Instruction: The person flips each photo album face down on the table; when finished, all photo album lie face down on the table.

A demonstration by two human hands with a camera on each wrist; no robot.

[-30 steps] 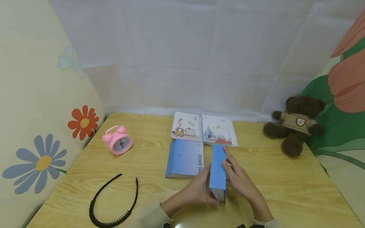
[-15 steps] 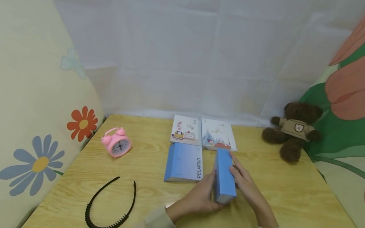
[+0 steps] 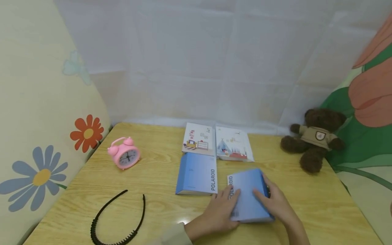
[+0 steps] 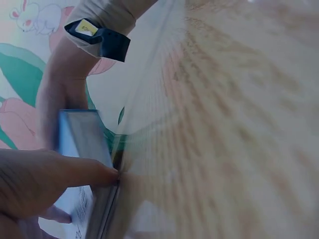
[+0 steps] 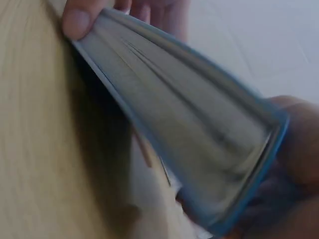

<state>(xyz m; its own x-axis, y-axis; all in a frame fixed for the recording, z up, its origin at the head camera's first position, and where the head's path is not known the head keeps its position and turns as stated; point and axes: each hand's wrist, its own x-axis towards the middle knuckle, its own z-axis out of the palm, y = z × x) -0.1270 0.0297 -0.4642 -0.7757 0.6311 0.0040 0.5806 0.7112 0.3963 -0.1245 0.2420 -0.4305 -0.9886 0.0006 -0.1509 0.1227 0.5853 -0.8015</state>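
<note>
A blue photo album [image 3: 248, 200] with POLAROID lettering lies cover up, slightly tilted, between both hands at the front of the table. My left hand [image 3: 218, 209] grips its left side, fingers on the cover; in the left wrist view the thumb lies across the page edges. On the opposite side, my right hand [image 3: 277, 200] holds the spine edge, thumb over the cover. The right wrist view shows the album's page block [image 5: 179, 104] with its spine side lifted off the wood. A second blue POLAROID album [image 3: 197, 173] rests just behind and left of the hands.
Two white illustrated books, one [image 3: 199, 137] on the left and one [image 3: 234, 143] on the right, lie behind the albums. A pink alarm clock [image 3: 125, 153] and a black headband [image 3: 98, 217] are at left. A brown teddy bear [image 3: 316, 136] sits at the back right.
The held album has turned from standing with its spine up to lying nearly flat, cover up. Its spine has swung to the right, and my right hand has moved right with it.
</note>
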